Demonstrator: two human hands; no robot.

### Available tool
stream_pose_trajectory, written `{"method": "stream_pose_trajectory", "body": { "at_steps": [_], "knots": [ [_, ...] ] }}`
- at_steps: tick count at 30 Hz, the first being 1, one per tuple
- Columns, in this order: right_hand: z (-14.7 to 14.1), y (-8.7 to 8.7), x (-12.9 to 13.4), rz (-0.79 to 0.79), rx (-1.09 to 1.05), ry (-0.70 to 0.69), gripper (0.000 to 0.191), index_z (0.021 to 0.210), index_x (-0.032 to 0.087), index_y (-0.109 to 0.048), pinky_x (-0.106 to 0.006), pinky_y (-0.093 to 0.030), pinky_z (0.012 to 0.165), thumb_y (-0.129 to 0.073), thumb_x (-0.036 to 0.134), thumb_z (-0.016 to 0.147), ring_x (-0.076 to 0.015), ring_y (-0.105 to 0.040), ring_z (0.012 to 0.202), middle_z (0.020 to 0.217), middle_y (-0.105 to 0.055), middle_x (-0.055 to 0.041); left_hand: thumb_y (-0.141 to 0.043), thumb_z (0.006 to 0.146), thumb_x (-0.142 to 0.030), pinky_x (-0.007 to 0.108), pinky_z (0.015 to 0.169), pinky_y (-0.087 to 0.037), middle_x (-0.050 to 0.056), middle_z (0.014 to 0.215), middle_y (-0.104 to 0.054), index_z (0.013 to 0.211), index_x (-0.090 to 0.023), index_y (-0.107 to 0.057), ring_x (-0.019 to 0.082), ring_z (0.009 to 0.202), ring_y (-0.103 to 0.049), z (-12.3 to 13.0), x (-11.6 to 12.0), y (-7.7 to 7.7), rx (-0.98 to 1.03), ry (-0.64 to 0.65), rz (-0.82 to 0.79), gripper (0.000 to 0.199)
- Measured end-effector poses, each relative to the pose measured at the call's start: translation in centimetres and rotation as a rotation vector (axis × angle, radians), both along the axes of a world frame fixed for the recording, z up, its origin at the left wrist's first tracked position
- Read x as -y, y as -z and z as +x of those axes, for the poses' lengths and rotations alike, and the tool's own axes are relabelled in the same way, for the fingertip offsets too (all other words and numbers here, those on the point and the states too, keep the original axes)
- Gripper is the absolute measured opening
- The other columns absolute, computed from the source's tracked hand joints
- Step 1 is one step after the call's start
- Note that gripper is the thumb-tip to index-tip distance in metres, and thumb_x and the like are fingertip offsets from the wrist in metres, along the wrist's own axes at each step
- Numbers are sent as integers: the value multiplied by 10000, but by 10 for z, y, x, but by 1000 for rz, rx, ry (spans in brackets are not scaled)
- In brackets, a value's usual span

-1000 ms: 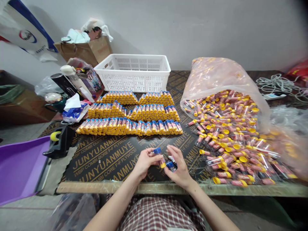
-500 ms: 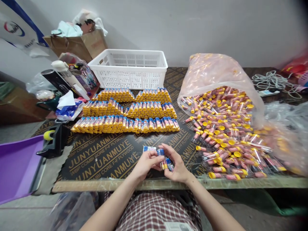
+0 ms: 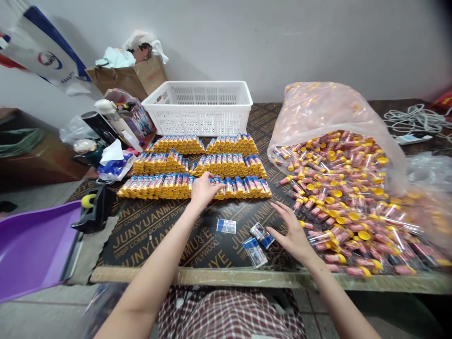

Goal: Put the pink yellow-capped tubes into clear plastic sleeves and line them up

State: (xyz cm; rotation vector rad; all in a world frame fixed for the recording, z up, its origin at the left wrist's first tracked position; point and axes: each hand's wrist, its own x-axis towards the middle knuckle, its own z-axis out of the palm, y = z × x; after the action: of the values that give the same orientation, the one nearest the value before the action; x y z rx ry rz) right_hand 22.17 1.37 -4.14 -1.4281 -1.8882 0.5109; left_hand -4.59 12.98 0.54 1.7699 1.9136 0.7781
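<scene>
My left hand [image 3: 205, 190] reaches over the front row of stacked yellow-and-blue tubes [image 3: 158, 186]; its fingertips are at the tubes and partly hidden, so I cannot tell what it holds. My right hand [image 3: 287, 233] is over the table with fingers apart and nothing in it. Left of it lie blue-and-white labels [image 3: 255, 252], another small bundle of labels [image 3: 262, 235] and a flat label [image 3: 226, 226]. To the right, a loose pile of pink tubes with yellow caps [image 3: 339, 188] spills from a large plastic bag [image 3: 328, 106].
A white basket [image 3: 197, 117] stands behind the stacks. At the left are a black tape dispenser [image 3: 97, 212], a purple dustpan [image 3: 38, 245], bottles [image 3: 100, 125] and a tissue pack [image 3: 116, 165]. White cable [image 3: 416, 117] lies back right.
My left hand has moved forward and left to the stacked tubes. My right hand has moved right and opened. The tube is no longer between my hands, and the labels are uncovered.
</scene>
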Motion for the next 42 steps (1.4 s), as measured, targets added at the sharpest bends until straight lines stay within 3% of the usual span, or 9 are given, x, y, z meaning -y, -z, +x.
{"method": "stream_pose_trajectory", "body": {
  "at_steps": [3, 7, 11, 15, 21, 27, 33, 39, 42],
  "knots": [
    [22, 7, -1, 12, 120, 49, 414, 1228, 243, -498, -459, -370, 1004, -547, 291, 820, -252, -435, 1206, 1320, -413, -97, -632, 676, -566, 314, 680, -420, 124, 815, -672, 967, -161, -603, 275, 815, -621, -2, -21, -8, -338, 23, -22, 500],
    [58, 13, -1, 55, 393, 171, 356, 1127, 181, -580, -446, -418, 900, -569, 300, 791, -279, -495, 1080, 1165, -531, -124, -500, 780, -574, 290, 643, -388, 98, 770, -667, 946, -181, -603, 250, 762, -617, 1, -2, -3, -385, 6, 54, 438],
    [86, 18, -8, -21, 718, 163, 241, 970, 153, -646, -393, -418, 747, -542, 200, 757, -278, -518, 892, 895, -626, -107, -544, 738, -585, 259, 572, -342, 44, 678, -644, 703, -206, -606, 200, 665, -593, -1, 48, 25, -293, 105, -126, 386],
    [87, 23, -21, -25, 731, 58, 146, 787, 169, -649, -352, -414, 706, -517, 128, 740, -247, -523, 787, 739, -616, -83, -669, 672, -482, 250, 562, -328, 33, 761, -648, 719, -209, -605, 191, 698, -583, -1, 86, 60, -254, 53, -237, 284],
    [43, 6, -22, 139, 334, 136, 288, 1117, 175, -571, -337, -472, 741, -469, 239, 855, -206, -573, 789, 955, -592, -101, -624, 751, -322, 257, 613, -348, 17, 730, -635, 688, -207, -638, 175, 714, -573, -4, 91, 74, -149, 10, -192, 131],
    [-16, -13, -2, 86, -141, 107, 260, 1084, 218, -614, -301, -510, 676, -485, 282, 868, -176, -590, 793, 922, -583, -66, -612, 751, -235, 245, 671, -377, 9, 750, -626, 703, -193, -615, 144, 715, -556, 1, 95, 73, 17, 224, -107, 64],
    [-32, -7, 5, 15, -224, 65, 210, 988, 209, -661, -294, -522, 682, -512, 287, 861, -180, -596, 843, 940, -586, -68, -686, 679, -425, 275, 676, -353, 36, 797, -611, 763, -188, -606, 191, 780, -549, 7, 104, 72, -187, 13, -106, 264],
    [-27, -2, 8, 6, -237, 83, 214, 987, 211, -661, -293, -526, 667, -522, 307, 857, -176, -594, 829, 932, -591, -66, -600, 789, -268, 284, 709, -331, 28, 772, -624, 709, -200, -643, 176, 791, -543, 17, 105, 76, -170, 205, -117, 113],
    [-27, -2, 10, 6, -243, 77, 212, 986, 209, -660, -293, -526, 664, -521, 305, 858, -176, -592, 826, 932, -588, -67, -636, 760, -339, 286, 712, -326, 21, 774, -616, 699, -201, -639, 176, 793, -544, 19, 104, 76, -166, 211, -99, 151]
  ]
}}
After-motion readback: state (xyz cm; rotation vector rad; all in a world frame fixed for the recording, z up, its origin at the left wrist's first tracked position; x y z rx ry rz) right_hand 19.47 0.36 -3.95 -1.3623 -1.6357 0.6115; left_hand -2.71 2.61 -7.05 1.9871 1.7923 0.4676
